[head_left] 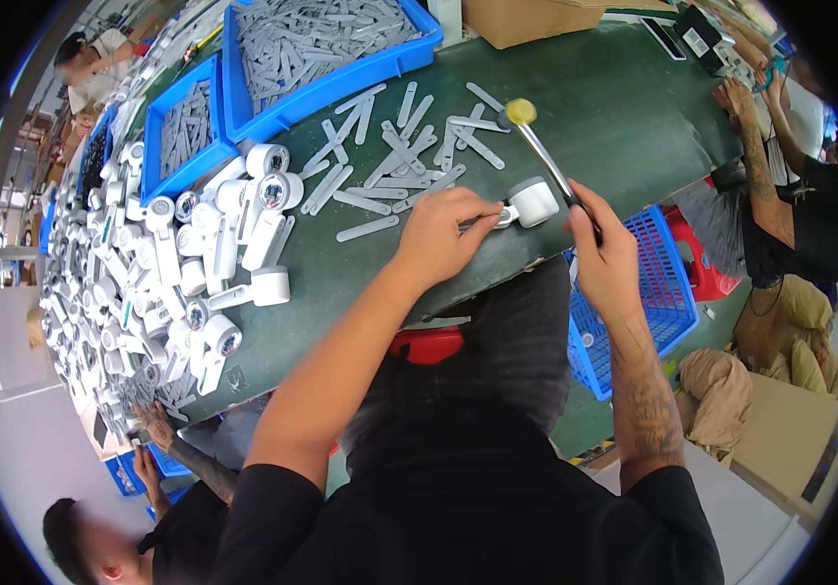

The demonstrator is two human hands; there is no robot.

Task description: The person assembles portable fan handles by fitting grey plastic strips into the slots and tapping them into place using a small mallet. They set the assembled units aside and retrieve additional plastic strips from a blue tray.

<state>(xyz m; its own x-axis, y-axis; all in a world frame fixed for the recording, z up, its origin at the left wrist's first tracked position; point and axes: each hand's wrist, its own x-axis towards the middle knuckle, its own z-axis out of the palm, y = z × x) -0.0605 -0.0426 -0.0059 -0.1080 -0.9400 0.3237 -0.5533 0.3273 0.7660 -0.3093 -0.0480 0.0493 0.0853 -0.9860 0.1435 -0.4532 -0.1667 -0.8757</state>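
Observation:
My left hand [445, 232] lies near the table's front edge, its fingers closed on the narrow end of a white device with a round, cup-like head [536, 202]. The device rests on the green table. In my right hand [606, 252] is a small hammer [542, 148], gripped by its dark handle. Its metal shaft slants up and left, and its yellow head is raised above the table, apart from the device. Just beyond my left hand, many grey plastic strips [402, 151] are scattered loosely.
Blue trays of grey strips [243, 117] stand at the back left. Piled along the left are white round-headed devices [271, 286]. A blue basket [677, 327] and a red stool are below the right edge; a cardboard box [526, 21] stands at the back. Other people work left and right.

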